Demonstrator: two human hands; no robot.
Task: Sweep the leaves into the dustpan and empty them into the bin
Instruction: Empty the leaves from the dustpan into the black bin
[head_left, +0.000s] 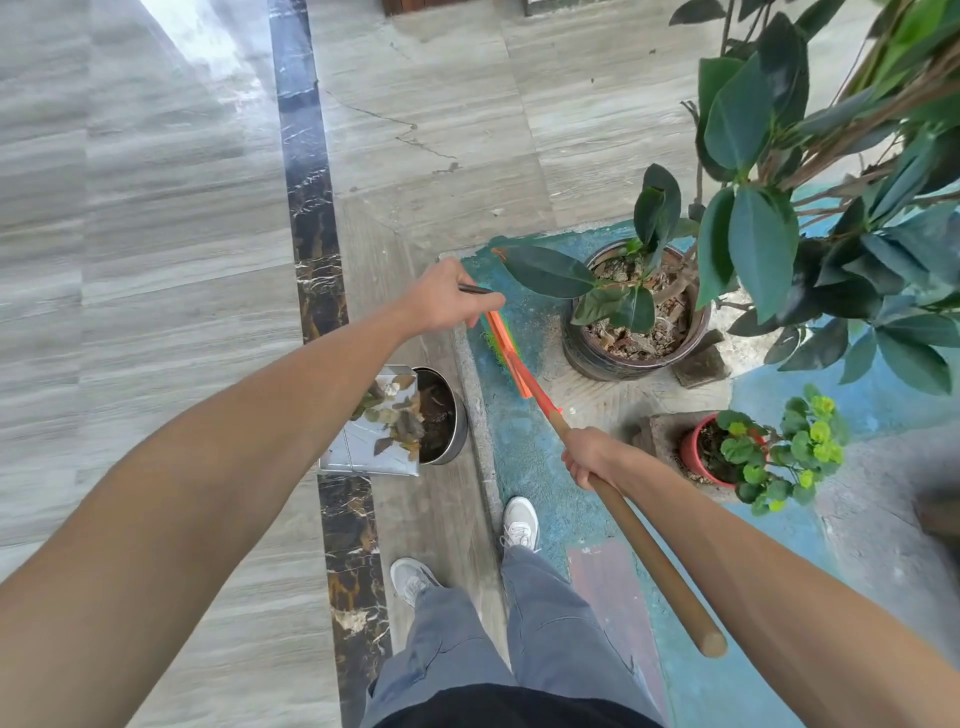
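Your forearms fill the near view, w/ grey trousers and white sneakers below. Your right hand (589, 457) is clenched round the broom's wooden handle (644, 551); its orange-and-green head (503, 340) sits on the blue-painted floor just beside the big dark plant pot (631, 353). Your left hand (449, 301) is closed on a thin dark rod (475, 289), prob. the dustpan's handle, though its lower run isn't visible. The metal dustpan (363, 441) is tilted vs. the round bin (441, 421), rim touching, dry leaves (397, 415) spilling across its lip. A small red pot (693, 457) stands near your right hand.
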